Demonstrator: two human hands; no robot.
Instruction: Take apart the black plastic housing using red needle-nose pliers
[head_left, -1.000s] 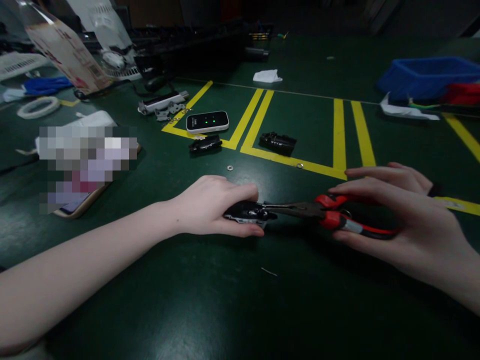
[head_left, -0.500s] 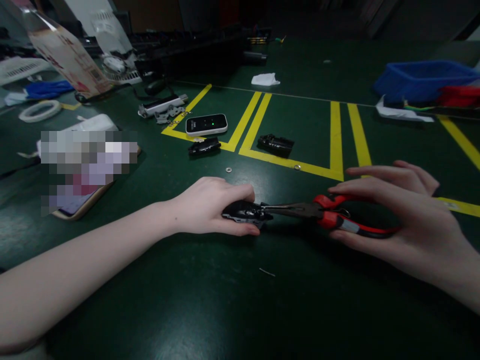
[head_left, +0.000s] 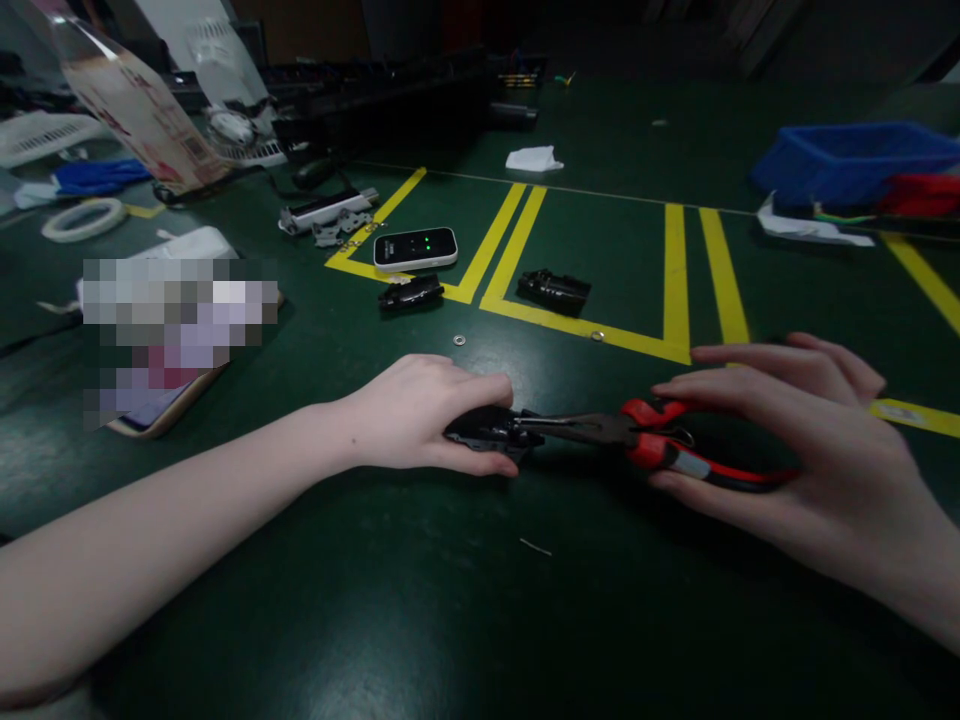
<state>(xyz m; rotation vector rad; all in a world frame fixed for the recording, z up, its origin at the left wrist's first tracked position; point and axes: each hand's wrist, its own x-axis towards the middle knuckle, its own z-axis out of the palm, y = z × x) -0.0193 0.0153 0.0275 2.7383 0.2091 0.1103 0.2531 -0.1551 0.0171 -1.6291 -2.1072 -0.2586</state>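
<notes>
My left hand (head_left: 442, 415) grips a small black plastic part (head_left: 487, 430) low over the green table, thumb on the near side and fingers on the far side. In my right hand (head_left: 817, 440) are red-and-black needle-nose pliers (head_left: 652, 435), held by their handles. The jaws point left, and their tips meet the right end of the black part; what they pinch there is too small to make out. A thin metal pin (head_left: 535, 547) lies on the table nearer to me. Beyond my left hand rests a small metal ring (head_left: 459, 340).
Two similar black parts (head_left: 555, 290) lie near the yellow tape lines, beside a white-edged device (head_left: 415, 249) with green lights. A phone (head_left: 165, 390) is at left, with a tape roll (head_left: 84, 220) behind it. At the far right stands a blue bin (head_left: 862, 160).
The pliers have shifted slightly left, their tips further onto the black part's end. My left hand keeps its hold. A second green light shows on the device.
</notes>
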